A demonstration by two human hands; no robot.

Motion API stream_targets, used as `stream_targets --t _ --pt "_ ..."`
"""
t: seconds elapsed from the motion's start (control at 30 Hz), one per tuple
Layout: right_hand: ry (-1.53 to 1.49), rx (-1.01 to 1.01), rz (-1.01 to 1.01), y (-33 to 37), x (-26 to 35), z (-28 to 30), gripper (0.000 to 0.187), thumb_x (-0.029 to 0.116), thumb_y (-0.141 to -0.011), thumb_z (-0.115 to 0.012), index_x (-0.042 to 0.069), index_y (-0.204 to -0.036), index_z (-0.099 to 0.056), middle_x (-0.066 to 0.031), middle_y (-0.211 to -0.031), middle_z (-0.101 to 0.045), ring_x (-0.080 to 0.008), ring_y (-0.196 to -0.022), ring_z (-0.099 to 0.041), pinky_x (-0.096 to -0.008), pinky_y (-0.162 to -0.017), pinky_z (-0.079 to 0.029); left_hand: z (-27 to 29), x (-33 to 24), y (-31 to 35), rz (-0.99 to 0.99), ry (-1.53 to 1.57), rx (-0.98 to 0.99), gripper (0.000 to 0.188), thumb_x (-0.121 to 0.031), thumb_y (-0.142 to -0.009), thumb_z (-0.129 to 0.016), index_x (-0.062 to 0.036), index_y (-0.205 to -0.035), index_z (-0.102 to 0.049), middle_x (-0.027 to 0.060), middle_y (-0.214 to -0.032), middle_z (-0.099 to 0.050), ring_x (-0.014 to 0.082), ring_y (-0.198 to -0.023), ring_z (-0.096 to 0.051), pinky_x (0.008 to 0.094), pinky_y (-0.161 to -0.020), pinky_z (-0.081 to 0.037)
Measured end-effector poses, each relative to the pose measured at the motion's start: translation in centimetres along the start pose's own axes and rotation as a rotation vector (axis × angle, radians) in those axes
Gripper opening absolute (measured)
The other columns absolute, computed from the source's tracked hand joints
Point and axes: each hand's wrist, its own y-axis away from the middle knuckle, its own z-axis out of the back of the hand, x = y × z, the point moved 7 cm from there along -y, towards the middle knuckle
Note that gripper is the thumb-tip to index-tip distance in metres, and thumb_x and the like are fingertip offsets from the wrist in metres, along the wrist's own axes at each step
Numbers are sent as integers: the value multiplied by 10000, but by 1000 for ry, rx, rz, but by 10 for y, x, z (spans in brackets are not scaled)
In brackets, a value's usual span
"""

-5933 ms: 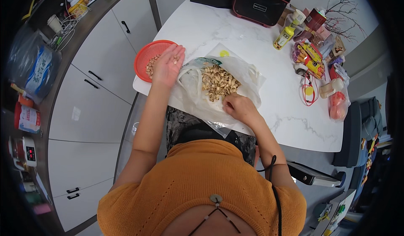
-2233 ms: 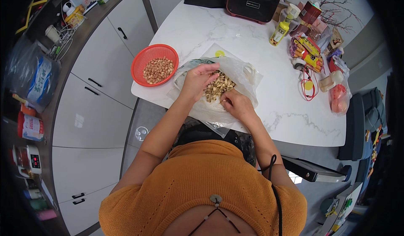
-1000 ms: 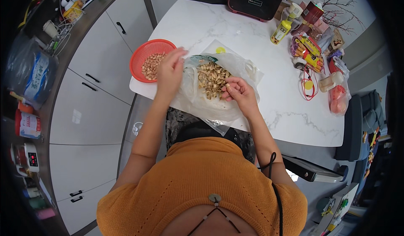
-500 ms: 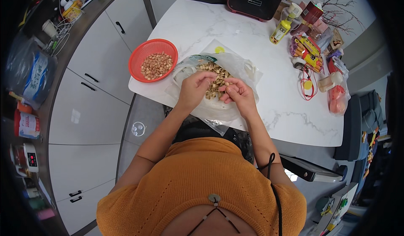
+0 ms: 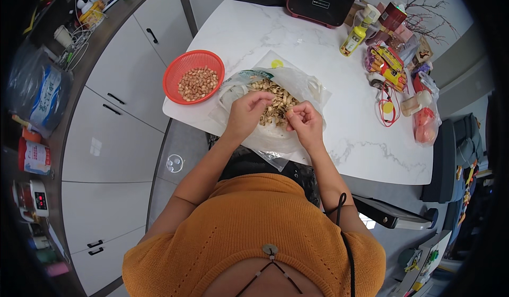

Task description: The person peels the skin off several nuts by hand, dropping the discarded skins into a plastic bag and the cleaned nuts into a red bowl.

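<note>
A crinkled clear plastic bag lies spread on the table in front of me, holding a heap of tan peanut shells. Over the heap's left side, my left hand has its thumb and fingers bent together; what they pinch, if anything, is too small to name. My right hand is closed at the heap's right edge, the other fingers curled in. Between its thumb and forefinger is a small pale piece that looks like a peanut. Beyond my left hand stands a red plastic basket with shelled reddish-brown peanuts in it.
On the white marbled table stand a black appliance at the back and a yellow bottle. Snack packs, a red cord and a bag of red fruit lie right. White cabinets line the left.
My right hand has drawn a little to the right, away from the left, and its fingers have curled in more. The left hand has barely moved.
</note>
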Motion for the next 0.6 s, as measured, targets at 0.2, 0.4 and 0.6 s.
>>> stream_targets --t 0.2,0.4,0.6 --pt "-103 10 39 -3 1 -5 86 42 -828 -561 -10 -871 -507 -74 -797 -588 -110 -710 -599 -194 -606 -476 -3 1 0 3 -21 29 195 23 -843 -454 41 -1002 -566 66 -947 -598 117 -885 -570 218 -787 -446" --pt "-44 51 88 -2 0 -7 85 38 -836 -546 -23 -880 -506 -91 -859 -579 -135 -779 -605 -213 -660 -480 -5 -1 1 4 14 31 195 22 -840 -468 37 -1009 -564 66 -945 -595 114 -881 -567 217 -782 -448" --pt "20 11 174 -1 10 -6 74 38 -837 -540 -22 -869 -511 -83 -846 -581 -136 -755 -608 -225 -665 -480 -6 -4 0 -14 15 50 197 8 -846 -476 34 -1022 -558 63 -937 -590 104 -851 -561 214 -779 -450"
